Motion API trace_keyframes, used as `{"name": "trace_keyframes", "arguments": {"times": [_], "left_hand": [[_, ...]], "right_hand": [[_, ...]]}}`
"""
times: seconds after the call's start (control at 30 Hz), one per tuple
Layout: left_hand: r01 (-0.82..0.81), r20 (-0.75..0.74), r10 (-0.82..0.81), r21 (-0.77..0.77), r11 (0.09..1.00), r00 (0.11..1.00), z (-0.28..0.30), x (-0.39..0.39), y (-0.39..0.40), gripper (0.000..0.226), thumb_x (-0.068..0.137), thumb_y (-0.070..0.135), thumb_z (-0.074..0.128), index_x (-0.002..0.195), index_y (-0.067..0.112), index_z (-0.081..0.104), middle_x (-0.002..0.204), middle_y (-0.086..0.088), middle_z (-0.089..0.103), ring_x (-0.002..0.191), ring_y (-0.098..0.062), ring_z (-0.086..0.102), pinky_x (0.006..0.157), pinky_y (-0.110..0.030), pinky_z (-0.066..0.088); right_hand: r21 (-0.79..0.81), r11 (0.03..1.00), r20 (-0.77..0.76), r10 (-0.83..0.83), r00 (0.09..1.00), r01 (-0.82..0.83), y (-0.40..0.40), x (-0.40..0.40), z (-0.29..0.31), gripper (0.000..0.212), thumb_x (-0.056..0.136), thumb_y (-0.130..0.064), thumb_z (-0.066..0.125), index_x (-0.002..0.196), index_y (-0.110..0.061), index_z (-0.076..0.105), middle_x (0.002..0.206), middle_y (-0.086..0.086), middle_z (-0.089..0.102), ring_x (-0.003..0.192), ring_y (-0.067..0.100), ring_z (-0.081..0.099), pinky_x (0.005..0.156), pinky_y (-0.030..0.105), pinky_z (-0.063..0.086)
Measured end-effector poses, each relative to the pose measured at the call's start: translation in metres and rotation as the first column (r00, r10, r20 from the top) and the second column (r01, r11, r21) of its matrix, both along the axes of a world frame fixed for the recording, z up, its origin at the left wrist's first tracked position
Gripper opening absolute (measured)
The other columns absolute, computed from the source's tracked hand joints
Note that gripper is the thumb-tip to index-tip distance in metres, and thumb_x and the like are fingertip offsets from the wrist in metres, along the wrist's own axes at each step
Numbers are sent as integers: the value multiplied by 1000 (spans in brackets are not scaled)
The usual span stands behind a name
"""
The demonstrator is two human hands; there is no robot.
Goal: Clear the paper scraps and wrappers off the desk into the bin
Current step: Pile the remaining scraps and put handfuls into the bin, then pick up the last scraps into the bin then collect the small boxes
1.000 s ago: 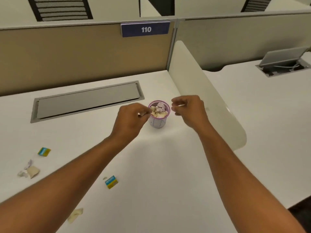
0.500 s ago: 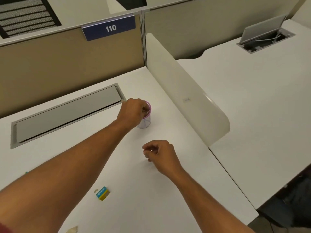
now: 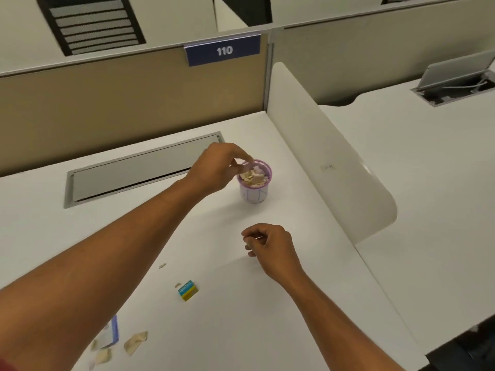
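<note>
Over the bin (image 3: 255,183), left hand (image 3: 217,167) grip narrow; right hand (image 3: 270,245) loosely curled.

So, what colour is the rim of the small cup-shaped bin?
Purple rim, on a white bin, seen in the head view.

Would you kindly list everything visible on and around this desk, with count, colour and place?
Small round bin with purple rim: one, white body, desk centre, nearly full of scraps.
Blue-and-yellow wrapper: one, near desk front, left of centre.
Tan torn paper scraps: several, front-left desk; two tiny bits by the wrapper.
White card with blue edge: one, front-left, partly hidden by the forearm.
Grey cable hatch: one, shut, desk rear.
Blue sign reading 110: one, on the tan partition.
White curved divider: one, right edge of the desk.
Neighbouring hatch: one, open, right desk.
Left hand: fingers over the bin rim.
Right hand: loosely curled above the desk; contents unclear.
</note>
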State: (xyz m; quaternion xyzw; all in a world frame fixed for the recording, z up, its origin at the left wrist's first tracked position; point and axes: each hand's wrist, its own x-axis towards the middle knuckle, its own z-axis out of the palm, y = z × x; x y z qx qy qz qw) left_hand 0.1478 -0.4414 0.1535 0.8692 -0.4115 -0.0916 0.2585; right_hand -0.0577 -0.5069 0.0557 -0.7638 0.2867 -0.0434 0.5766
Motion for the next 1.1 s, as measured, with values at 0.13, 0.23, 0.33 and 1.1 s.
{"name": "trace_keyframes", "arguments": {"times": [0.13,0.23,0.33,1.1], "left_hand": [[-198,-121,179,-168,966,976,-6,-18,88,16,91,23,78,107,28,79,102,16,74,81,6,66,71,-12,45],[-334,-208,299,-157,929,931,-25,-36,169,10,90,25,80,99,29,80,98,15,77,83,1,68,74,-21,52],[-504,-272,458,-135,853,847,-48,-58,247,8,87,22,82,92,28,80,89,19,76,80,-1,69,75,-28,54],[-888,-387,841,103,448,379,-122,-198,493,20,76,35,90,87,32,74,74,6,69,62,-6,63,63,-29,52]], "right_hand": [[-15,997,9,81,997,-81,24,-1,1,18,91,-7,66,94,-19,79,83,-8,77,76,9,74,69,24,63],[-60,984,4,167,986,-166,49,1,-1,18,91,-8,66,94,-20,79,84,-8,77,77,9,74,72,27,63],[-123,952,-13,282,959,-281,82,7,-5,19,90,-10,67,93,-23,79,85,-12,77,79,6,73,76,25,62],[-351,759,-273,477,836,-548,189,80,-34,16,82,-4,77,89,-18,79,90,-4,77,80,11,71,76,25,56]]}}
